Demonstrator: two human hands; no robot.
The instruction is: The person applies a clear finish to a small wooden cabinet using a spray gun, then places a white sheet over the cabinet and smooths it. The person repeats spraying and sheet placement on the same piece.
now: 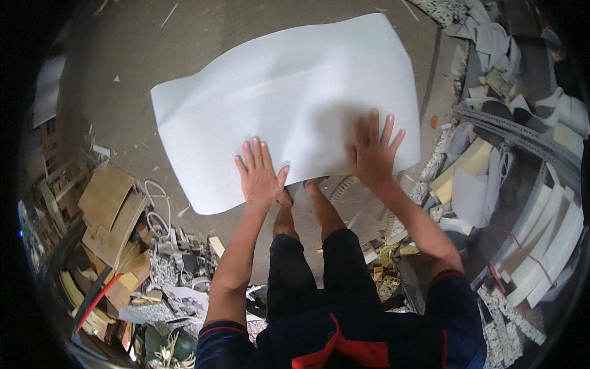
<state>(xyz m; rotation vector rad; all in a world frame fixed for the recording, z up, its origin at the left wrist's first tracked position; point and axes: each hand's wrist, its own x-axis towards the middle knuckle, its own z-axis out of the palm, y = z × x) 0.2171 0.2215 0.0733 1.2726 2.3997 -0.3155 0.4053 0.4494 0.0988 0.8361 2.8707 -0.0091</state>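
A large white sheet [270, 92], seemingly foam, spreads out before my feet with a wavy far edge and bent corners. My left hand [260, 173] lies on its near edge, palm down, fingers stretched and thumb apart. Over the right part of the sheet is my right hand [373, 150], fingers spread and slightly blurred. A dark shadow falls on the sheet beside it; whether this hand touches the surface I cannot tell. Neither hand holds anything.
Brown cardboard [107, 200], a broom [126, 258] with a red handle and mixed scraps pile up at the left. Foam offcuts [473, 184] and a tied bundle of white strips [544, 237] line the right. Small bits dot the grey floor [135, 55].
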